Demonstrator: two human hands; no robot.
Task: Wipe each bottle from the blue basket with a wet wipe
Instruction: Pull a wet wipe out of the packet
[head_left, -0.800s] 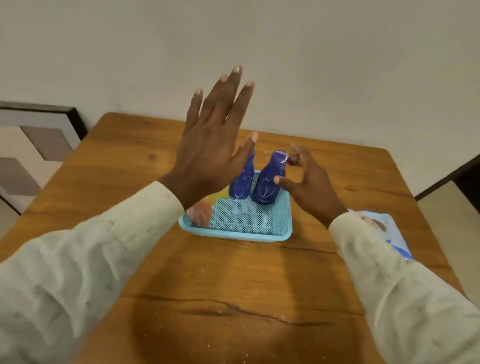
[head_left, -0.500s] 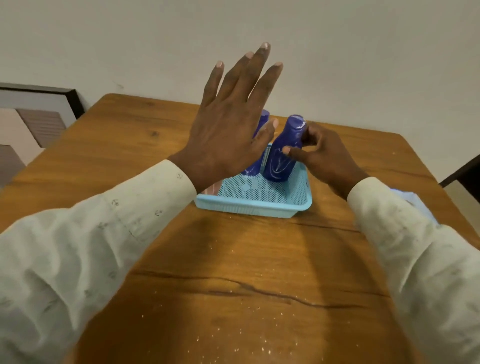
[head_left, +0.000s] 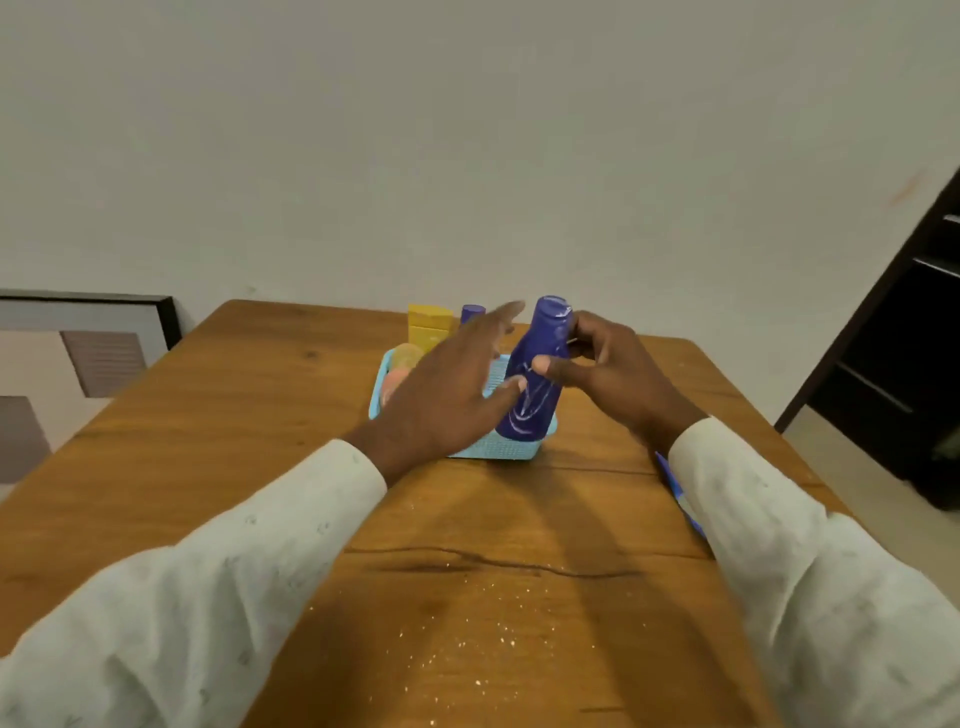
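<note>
Left of the dark-blue bottle (head_left: 535, 374), the left hand (head_left: 452, 395) hangs with fingers spread, holding nothing — thumb tip just beside the bottle's lower body. The bottle stands near-upright, long axis vertical, over the blue basket (head_left: 493, 448)'s right corner. On the bottle's right, the right hand (head_left: 608, 374) grips it mid-body — the nearer hand for lifting it clear.

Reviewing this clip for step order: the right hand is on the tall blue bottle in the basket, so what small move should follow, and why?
Probably lift the tall blue bottle up out of the blue basket. The right hand grips its upper half while its base still sits inside the basket. The left hand is open beside it, and no wipe is out yet.
</note>
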